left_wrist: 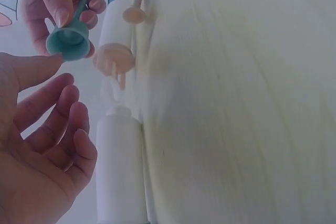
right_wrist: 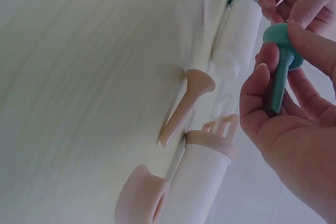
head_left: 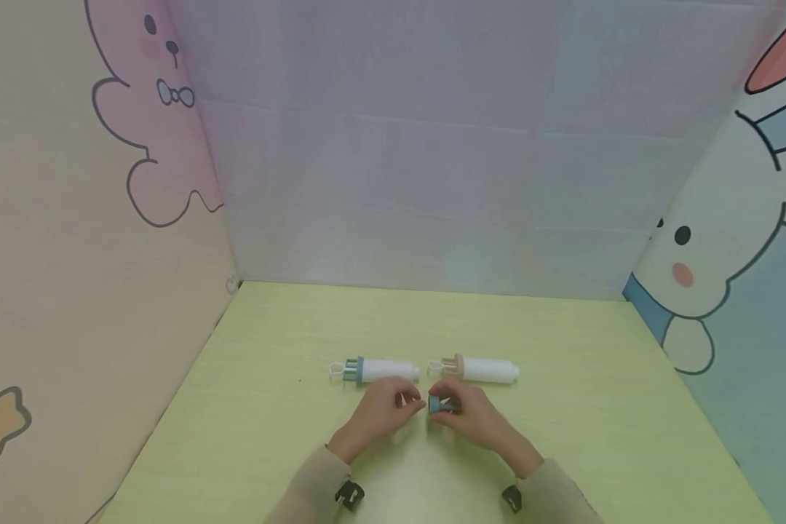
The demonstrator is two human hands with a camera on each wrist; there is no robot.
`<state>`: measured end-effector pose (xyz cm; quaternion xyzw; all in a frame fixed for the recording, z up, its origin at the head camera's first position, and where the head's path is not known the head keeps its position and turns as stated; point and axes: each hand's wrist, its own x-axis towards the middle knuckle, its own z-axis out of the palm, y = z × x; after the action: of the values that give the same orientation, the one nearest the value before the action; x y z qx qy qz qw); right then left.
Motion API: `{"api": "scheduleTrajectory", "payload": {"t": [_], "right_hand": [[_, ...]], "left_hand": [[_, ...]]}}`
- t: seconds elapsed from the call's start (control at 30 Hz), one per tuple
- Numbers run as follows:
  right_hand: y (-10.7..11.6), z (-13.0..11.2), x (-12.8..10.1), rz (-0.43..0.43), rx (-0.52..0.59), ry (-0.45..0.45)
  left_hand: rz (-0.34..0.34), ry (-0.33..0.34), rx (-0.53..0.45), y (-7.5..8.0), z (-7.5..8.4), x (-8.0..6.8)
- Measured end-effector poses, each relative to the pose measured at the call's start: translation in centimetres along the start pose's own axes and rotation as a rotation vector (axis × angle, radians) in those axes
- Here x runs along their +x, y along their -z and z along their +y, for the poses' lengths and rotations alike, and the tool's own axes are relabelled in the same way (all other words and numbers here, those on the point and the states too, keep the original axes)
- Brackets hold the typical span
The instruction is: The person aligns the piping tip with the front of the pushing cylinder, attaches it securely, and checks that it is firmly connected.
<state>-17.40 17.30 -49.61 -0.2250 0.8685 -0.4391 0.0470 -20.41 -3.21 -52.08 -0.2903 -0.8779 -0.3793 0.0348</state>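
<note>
Right hand pinches a small teal stopper above the bench's middle

The right hand point(head_left: 474, 415) has its fingers point(right_wrist: 262, 85) clamped on the teal stopper point(right_wrist: 281, 59); the left hand point(head_left: 380, 409) lies just beside it, fingers point(left_wrist: 63, 111) loosely apart and holding nothing. The thin stem could slip from the pinch and roll toward the white tubes point(head_left: 383, 370) near the far edge.
</note>
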Motion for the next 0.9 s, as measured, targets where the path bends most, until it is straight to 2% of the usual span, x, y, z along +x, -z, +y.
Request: {"api": "scheduleTrajectory", "payload": {"t": [0.1, 0.27, 0.33, 0.43, 0.6, 0.73, 0.9], "right_hand": [[0.1, 0.0, -0.1, -0.003, 0.002, -0.002], [0.1, 0.2, 0.0, -0.008, 0.019, -0.001], [0.1, 0.2, 0.0, -0.009, 0.023, 0.003], [0.1, 0.2, 0.0, -0.010, 0.023, 0.002], [0.1, 0.2, -0.1, -0.019, 0.003, -0.013], [0.0, 0.4, -0.1, -0.019, -0.016, -0.015], [0.0, 0.5, -0.2, -0.015, -0.029, -0.020]], "left_hand": [[0.050, -0.033, 0.107, 0.6, -0.4, 0.0], [0.182, -0.102, 0.300, 1.5, -1.4, 0.2], [0.225, -0.113, 0.342, 1.9, -2.0, 0.5], [0.253, -0.092, 0.359, 2.6, -2.6, 0.8], [0.230, -0.055, 0.356, 3.6, -3.3, 0.9], [0.168, -0.033, 0.406, 3.9, -4.0, 1.0], [0.095, -0.011, 0.419, 4.1, -4.9, 1.1]]}}
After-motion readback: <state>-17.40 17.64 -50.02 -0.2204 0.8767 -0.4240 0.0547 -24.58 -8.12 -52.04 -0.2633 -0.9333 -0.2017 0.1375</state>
